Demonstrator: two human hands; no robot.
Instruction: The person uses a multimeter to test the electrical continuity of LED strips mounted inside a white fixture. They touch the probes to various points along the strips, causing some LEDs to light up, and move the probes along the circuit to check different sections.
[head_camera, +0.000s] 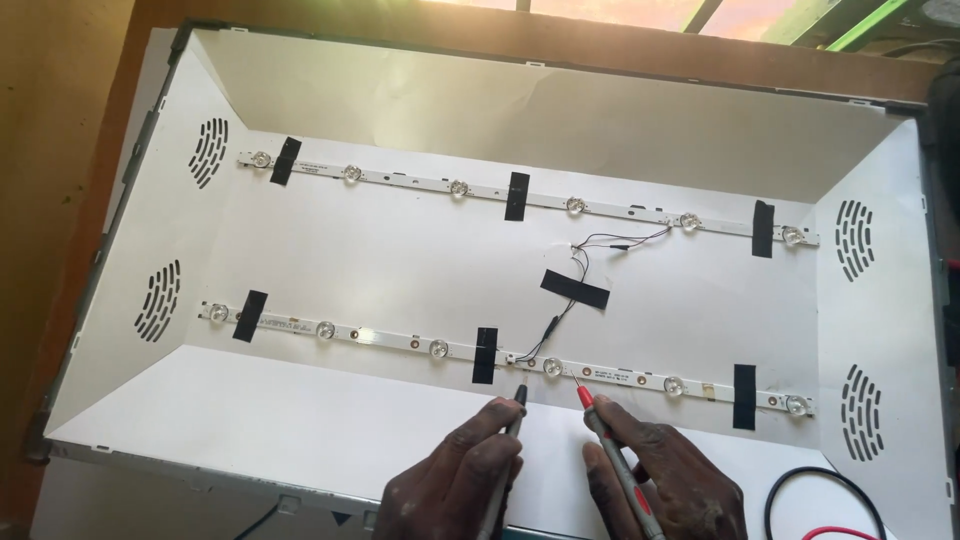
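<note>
Black probe (512, 420) in left hand (455, 480); wrists cut off.

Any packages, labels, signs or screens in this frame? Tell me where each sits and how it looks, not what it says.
Opened display panel back: fills the table, white tray-shaped reflector with slotted vents.
Upper LED strip: thin white strip with tiny dark print, black tape across it.
Lower LED strip: same look, small dark print right of the red probe in the right hand; left hand holds the black probe.
No packages or signs.

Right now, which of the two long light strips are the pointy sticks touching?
The lower white LED strip, nearest the hands; the upper white LED strip lies untouched farther away.
</note>
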